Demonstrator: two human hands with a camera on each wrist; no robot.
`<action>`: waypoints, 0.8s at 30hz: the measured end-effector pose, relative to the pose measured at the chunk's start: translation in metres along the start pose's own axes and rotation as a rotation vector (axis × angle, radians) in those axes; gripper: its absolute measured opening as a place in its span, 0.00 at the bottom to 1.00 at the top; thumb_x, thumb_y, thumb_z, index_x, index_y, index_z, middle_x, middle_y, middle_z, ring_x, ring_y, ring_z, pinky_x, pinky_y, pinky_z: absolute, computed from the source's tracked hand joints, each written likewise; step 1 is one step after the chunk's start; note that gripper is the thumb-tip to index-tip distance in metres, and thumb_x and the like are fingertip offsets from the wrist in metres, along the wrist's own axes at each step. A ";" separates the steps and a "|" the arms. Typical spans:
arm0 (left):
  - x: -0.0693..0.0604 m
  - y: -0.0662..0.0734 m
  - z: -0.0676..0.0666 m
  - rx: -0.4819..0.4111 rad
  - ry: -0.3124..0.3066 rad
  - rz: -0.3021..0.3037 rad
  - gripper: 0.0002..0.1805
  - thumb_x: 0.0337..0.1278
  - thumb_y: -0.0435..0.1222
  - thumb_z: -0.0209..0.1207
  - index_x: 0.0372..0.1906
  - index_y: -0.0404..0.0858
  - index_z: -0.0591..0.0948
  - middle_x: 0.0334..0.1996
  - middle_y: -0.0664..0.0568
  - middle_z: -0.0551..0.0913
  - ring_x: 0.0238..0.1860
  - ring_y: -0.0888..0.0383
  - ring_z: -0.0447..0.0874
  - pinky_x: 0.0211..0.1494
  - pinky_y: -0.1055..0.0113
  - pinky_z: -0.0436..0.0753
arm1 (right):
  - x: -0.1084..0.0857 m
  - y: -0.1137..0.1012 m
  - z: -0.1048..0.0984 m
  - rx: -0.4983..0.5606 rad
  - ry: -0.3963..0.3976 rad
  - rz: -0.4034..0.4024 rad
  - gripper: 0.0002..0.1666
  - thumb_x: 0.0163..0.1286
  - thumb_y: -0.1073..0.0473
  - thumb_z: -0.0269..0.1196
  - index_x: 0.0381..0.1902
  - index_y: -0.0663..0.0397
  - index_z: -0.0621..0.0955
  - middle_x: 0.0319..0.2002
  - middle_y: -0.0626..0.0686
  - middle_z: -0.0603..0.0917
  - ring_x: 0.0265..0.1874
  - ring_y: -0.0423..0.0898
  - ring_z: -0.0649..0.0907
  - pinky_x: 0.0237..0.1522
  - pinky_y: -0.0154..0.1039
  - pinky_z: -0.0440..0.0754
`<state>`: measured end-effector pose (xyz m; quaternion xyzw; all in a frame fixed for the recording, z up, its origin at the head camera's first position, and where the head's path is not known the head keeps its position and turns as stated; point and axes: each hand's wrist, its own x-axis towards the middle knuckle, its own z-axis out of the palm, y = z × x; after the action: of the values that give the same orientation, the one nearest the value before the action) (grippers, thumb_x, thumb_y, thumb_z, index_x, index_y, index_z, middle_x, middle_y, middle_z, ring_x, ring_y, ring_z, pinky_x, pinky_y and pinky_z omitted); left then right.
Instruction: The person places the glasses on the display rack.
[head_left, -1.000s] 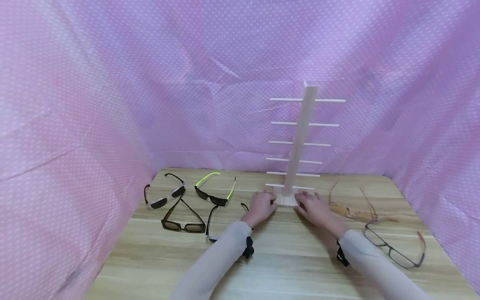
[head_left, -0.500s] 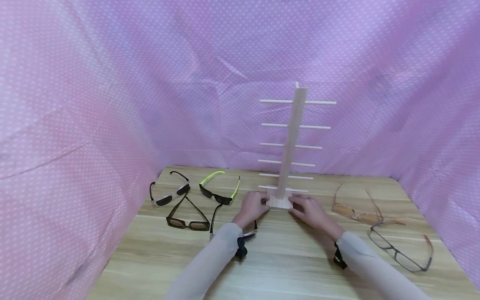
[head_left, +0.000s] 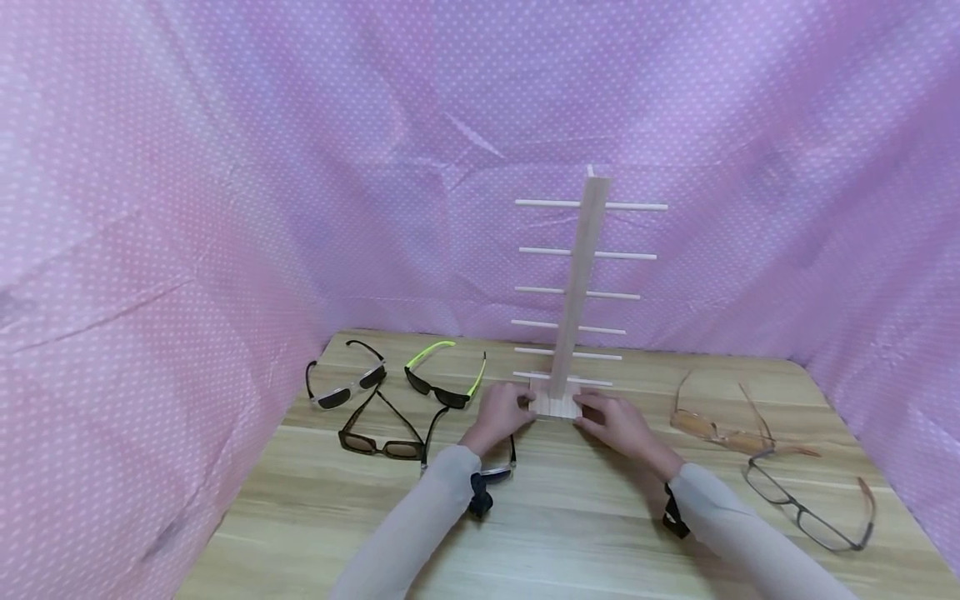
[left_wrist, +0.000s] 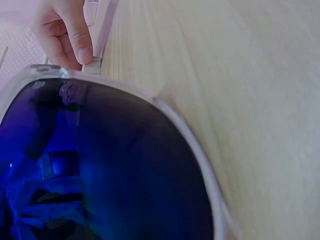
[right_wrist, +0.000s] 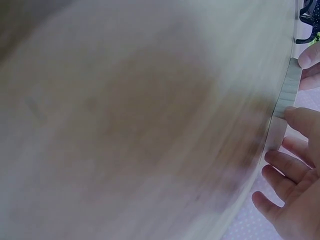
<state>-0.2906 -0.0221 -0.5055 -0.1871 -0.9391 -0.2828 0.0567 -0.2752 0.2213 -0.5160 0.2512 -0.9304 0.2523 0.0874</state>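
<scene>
A pale wooden stand (head_left: 582,275) with several pairs of thin crossbars rises upright from its base (head_left: 555,406) on the table. My left hand (head_left: 495,415) grips the base's left side with thumb and fingers. On the opposite side, my right hand (head_left: 621,428) pinches the base edge. In the right wrist view, the right hand (right_wrist: 300,175) has its thumb at the base corner (right_wrist: 287,92) and its other fingers loosely bent. Sunglasses with blue-dark lenses (left_wrist: 130,165) loom large in the left wrist view; part of them is hidden under my left forearm in the head view.
Left on the table (head_left: 300,500) lie silver-framed sunglasses (head_left: 352,389), brown sunglasses (head_left: 381,447) and black ones with yellow-green arms (head_left: 435,391). Amber-lensed glasses (head_left: 720,433) and grey-framed clear glasses (head_left: 802,510) lie on the right. Pink dotted cloth (head_left: 360,167) surrounds the table.
The stand has shifted left across the table, with both hands on its base. The glasses keep their places on the table; the head view has turned slightly.
</scene>
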 end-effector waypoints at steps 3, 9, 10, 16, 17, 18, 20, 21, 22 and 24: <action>0.001 0.001 -0.002 -0.006 -0.011 -0.008 0.13 0.49 0.38 0.76 0.43 0.42 0.91 0.41 0.54 0.92 0.45 0.54 0.90 0.48 0.64 0.83 | 0.000 0.000 0.000 0.009 -0.008 0.026 0.24 0.66 0.58 0.72 0.57 0.61 0.84 0.60 0.66 0.83 0.57 0.65 0.84 0.57 0.61 0.81; 0.002 0.003 -0.002 -0.015 -0.027 -0.022 0.13 0.49 0.38 0.76 0.43 0.42 0.91 0.41 0.54 0.92 0.44 0.55 0.90 0.49 0.64 0.83 | 0.000 0.000 0.000 0.013 -0.016 0.044 0.24 0.66 0.57 0.72 0.58 0.60 0.84 0.61 0.65 0.83 0.58 0.64 0.83 0.58 0.60 0.81; 0.002 0.003 -0.003 -0.014 -0.031 -0.026 0.13 0.50 0.38 0.76 0.43 0.42 0.91 0.42 0.54 0.92 0.45 0.55 0.90 0.49 0.64 0.82 | 0.000 0.000 0.000 0.012 -0.015 0.041 0.24 0.66 0.57 0.72 0.58 0.60 0.84 0.60 0.65 0.83 0.58 0.64 0.83 0.58 0.60 0.81; 0.002 0.004 -0.005 0.008 -0.046 -0.037 0.14 0.49 0.39 0.76 0.43 0.43 0.92 0.41 0.54 0.92 0.44 0.55 0.90 0.48 0.64 0.82 | 0.001 0.000 0.000 0.017 -0.016 0.023 0.24 0.66 0.58 0.71 0.58 0.61 0.84 0.60 0.66 0.83 0.58 0.65 0.83 0.58 0.61 0.80; 0.002 0.004 -0.006 0.012 -0.048 -0.040 0.14 0.48 0.39 0.76 0.43 0.43 0.92 0.41 0.54 0.92 0.44 0.55 0.90 0.48 0.65 0.82 | 0.001 0.000 0.000 0.018 -0.017 0.023 0.24 0.66 0.57 0.71 0.58 0.61 0.84 0.60 0.66 0.83 0.58 0.65 0.83 0.58 0.61 0.80; 0.002 0.004 -0.006 0.014 -0.050 -0.044 0.14 0.49 0.39 0.76 0.43 0.43 0.92 0.41 0.54 0.92 0.44 0.55 0.90 0.48 0.65 0.82 | 0.001 -0.001 0.000 0.015 -0.016 0.020 0.24 0.67 0.58 0.71 0.58 0.61 0.84 0.60 0.66 0.83 0.58 0.65 0.83 0.58 0.61 0.80; 0.002 0.005 -0.007 0.020 -0.054 -0.049 0.14 0.48 0.40 0.76 0.43 0.44 0.92 0.41 0.54 0.92 0.44 0.55 0.89 0.48 0.65 0.81 | 0.001 -0.002 -0.001 0.016 -0.013 0.019 0.24 0.67 0.58 0.71 0.58 0.61 0.84 0.60 0.67 0.83 0.58 0.65 0.83 0.58 0.61 0.81; 0.002 0.006 -0.007 0.024 -0.054 -0.050 0.14 0.48 0.40 0.76 0.43 0.44 0.92 0.41 0.55 0.92 0.44 0.55 0.89 0.48 0.65 0.81 | 0.001 -0.002 -0.001 0.016 -0.011 0.017 0.24 0.66 0.58 0.71 0.58 0.62 0.84 0.60 0.67 0.83 0.57 0.65 0.83 0.58 0.61 0.81; 0.002 0.006 -0.007 0.028 -0.057 -0.053 0.14 0.48 0.40 0.76 0.43 0.44 0.92 0.41 0.55 0.92 0.44 0.55 0.89 0.48 0.65 0.81 | 0.001 -0.003 -0.001 0.017 -0.010 0.016 0.24 0.66 0.58 0.71 0.58 0.62 0.84 0.60 0.67 0.83 0.57 0.65 0.83 0.58 0.61 0.81; 0.003 0.006 -0.006 0.030 -0.056 -0.051 0.14 0.48 0.40 0.76 0.43 0.44 0.92 0.41 0.55 0.92 0.44 0.54 0.89 0.48 0.64 0.81 | 0.000 -0.003 -0.001 0.011 -0.010 0.015 0.24 0.66 0.59 0.71 0.58 0.63 0.84 0.60 0.67 0.83 0.57 0.65 0.83 0.57 0.61 0.81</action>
<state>-0.2907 -0.0202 -0.4970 -0.1700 -0.9490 -0.2644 0.0259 -0.2737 0.2192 -0.5132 0.2458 -0.9313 0.2568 0.0793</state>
